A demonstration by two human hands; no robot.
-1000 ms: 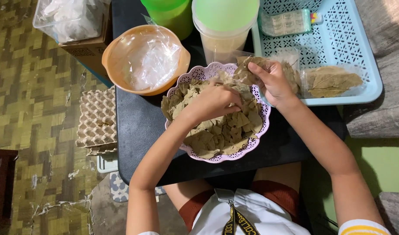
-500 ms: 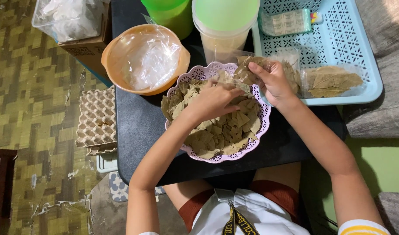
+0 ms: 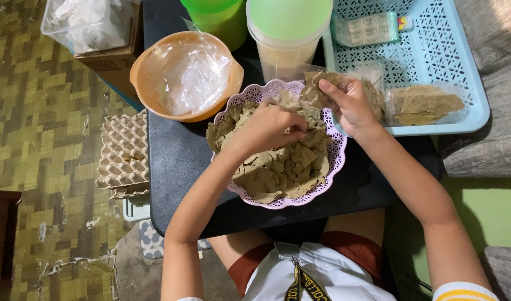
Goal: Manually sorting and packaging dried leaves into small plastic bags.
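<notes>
Leaves [image 3: 283, 167], dried and olive-brown, fill the lilac scalloped bowl [image 3: 336, 161] that serves as the landmark for everything else. That bowl sits on a dark table [image 3: 177, 161], close to the person's lap, likely so both hands can reach it without stretching.

Beyond the bowl's right rim, a pale blue perforated tray [image 3: 439, 50] overhangs the table edge; it carries a clear bag of whole leaves [image 3: 425, 103] and, at its far end, a small clear packet [image 3: 367, 29]. Just behind the bowl stands a tall clear tub with a green lid [image 3: 289, 28], with a green cup [image 3: 216, 19] beside it. To the bowl's upper left rests an orange bowl [image 3: 149, 83] lined with crumpled clear plastic [image 3: 191, 72], touching or nearly touching the lilac rim. Further left of the bowl, off the table, a stack of grey egg cartons [image 3: 124, 156] lies on the patterned floor, with a cardboard box [image 3: 113, 58] and a clear container of plastic [image 3: 88, 22] behind it.

The left hand [image 3: 272, 125] is curled down into the top of the leaf pile, fingers bent and closed on pieces; exactly what it grips is hidden under the knuckles. The right hand [image 3: 350, 103] hovers over the bowl's far right rim, thumb and fingers pinching a larger leaf [image 3: 317, 92], held above the bowl, probably so broken bits drop into it.
</notes>
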